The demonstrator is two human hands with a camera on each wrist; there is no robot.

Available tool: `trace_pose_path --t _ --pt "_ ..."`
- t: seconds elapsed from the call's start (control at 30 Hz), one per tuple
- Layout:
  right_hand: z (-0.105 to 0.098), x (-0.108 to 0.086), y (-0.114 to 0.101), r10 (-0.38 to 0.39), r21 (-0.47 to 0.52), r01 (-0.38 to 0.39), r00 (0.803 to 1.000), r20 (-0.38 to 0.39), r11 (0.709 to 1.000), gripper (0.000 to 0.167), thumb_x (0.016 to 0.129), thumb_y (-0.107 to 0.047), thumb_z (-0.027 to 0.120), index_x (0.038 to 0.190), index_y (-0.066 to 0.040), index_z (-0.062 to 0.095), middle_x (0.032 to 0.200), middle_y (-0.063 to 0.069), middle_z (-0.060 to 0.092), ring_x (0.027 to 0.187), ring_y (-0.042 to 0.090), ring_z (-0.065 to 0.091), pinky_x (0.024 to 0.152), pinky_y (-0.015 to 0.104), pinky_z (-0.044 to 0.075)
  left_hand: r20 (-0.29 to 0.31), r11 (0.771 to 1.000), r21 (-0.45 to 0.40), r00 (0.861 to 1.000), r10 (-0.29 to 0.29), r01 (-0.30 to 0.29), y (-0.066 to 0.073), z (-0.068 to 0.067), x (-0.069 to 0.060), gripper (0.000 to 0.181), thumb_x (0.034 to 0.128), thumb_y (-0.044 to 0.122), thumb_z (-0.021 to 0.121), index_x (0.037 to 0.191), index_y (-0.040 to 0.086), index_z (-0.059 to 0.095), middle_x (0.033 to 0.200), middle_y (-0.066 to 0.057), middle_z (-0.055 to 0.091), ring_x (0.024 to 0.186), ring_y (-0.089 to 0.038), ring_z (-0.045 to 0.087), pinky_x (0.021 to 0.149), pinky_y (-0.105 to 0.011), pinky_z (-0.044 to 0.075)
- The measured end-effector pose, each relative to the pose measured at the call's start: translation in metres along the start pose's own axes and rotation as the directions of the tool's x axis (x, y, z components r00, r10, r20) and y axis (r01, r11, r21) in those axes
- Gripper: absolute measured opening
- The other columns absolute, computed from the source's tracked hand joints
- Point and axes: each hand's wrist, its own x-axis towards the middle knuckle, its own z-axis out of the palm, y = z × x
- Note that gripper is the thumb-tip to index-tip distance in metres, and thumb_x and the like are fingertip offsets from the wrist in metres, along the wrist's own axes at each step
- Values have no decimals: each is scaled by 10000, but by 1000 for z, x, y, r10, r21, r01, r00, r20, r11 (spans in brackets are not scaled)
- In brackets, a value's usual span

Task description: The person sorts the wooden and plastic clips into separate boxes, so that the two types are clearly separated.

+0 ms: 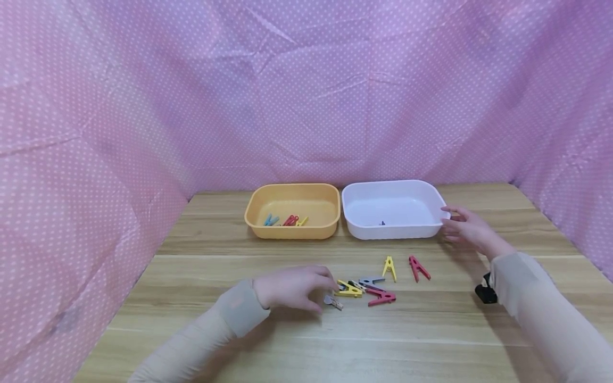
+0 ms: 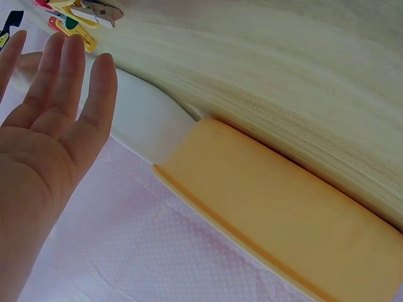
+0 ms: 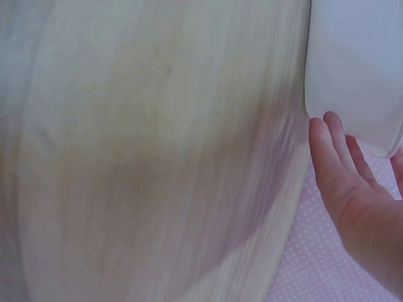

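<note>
"Clothespins (image 1: 353, 290) — whereabouts?"

"Mostly on the wooden table (image 1: 297, 351), in front of an orange tray (image 1: 293, 233) and a white tray (image 1: 390, 232). Loose heap near the middle: yellow clip (image 1: 353, 290), grey clip (image 1: 371, 280), red clip (image 1: 390, 296), some darker pieces too tangled to count. Just beside, toward the left hand (image 1: 293, 287), a small peg (image 1: 337, 304) with a round grey end. Farther right, apart from the heap and from each other, another yellow clip (image 1: 389, 262) and another red clip (image 1: 415, 264)."

"And inside the trays?"

"In the orange one, on the left: a blue clip (image 1: 270, 220), some red (image 1: 290, 220) and some yellow (image 1: 302, 221), near the front wall. In the white one, on the right: a small dark piece (image 1: 382, 223), mostly hidden by the front wall."

"Fingers?"

"Left hand: loosely extended just left of the heap, holding nothing visible. Right hand (image 1: 471, 229): fingers mostly straight, tips at the right end of the white tray, apparently touching — hard to tell how firmly."

"Progress, then?"

"Partway, by the look of it. Already in: a few, chiefly in the orange tray. Left outside: the whole heap, the small peg and both strays."
</note>
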Motion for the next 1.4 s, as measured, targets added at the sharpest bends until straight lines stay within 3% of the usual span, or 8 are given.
trace_pose_path --t 0.4,0.57,0.73,0.9,1.0,1.2,1.4 --pt "0 -1 1 -2 9 2 1000 -1 1000 604 1017 -190 398 1457 66 72 1423 420 159 879 -6 565 858 283 535 62 1000 22 998 12 -14 4 6 1 390 798 221 764 1168 186 644 1069 57 557 839 -71 499 736 -121 391" --pt "1 -1 2 -6 9 6 1000 -4 1000 607 1016 -191 408 1456 68 79 1415 420 174 882 1 567 845 277 540 80 1000 18 997 24 -25 3 9 3 361 797 225 765 1136 180 650 1027 60 566 809 -48 483 706 -114 386" --pt "1 -1 2 -6 9 6 1000 -4 1000 605 1017 -189 404 1457 66 76 1420 418 171 879 -8 564 847 270 537 82 999 28 996 39 -41 2 11 4 353 801 231 762 1133 175 657 1068 64 588 845 -48 507 752 -107 405" --pt "1 -1 1 -9 -1 9 1000 -4 1000 604 1017 -193 401 1457 68 79 1420 425 163 890 -4 566 850 275 537 94 997 52 994 55 -60 1 14 6 331 811 223 752 1125 178 658 1131 66 611 1041 -40 546 962 -171 417" --pt "1 0 1 -8 0 8 1000 -4 1000 609 1016 -192 407 1457 67 76 1420 424 164 890 -1 568 848 273 537 107 997 48 993 47 -52 1 15 7 309 820 224 742 1116 190 659 1112 84 618 1091 -38 539 1012 -204 403" --pt "0 1 2 -7 4 7 1000 -5 1000 607 1016 -192 408 1457 64 78 1413 414 180 877 -6 563 849 274 538 116 998 40 992 53 -58 4 18 12 241 837 215 724 1070 190 669 970 105 572 872 -6 494 854 -129 428" --pt "0 1 1 -8 9 8 1000 -6 1000 612 1015 -189 410 1457 67 72 1410 417 184 864 -17 562 844 269 539 113 997 37 991 70 -75 6 20 16 145 847 190 712 987 175 675 890 93 537 801 -6 463 740 -91 395"
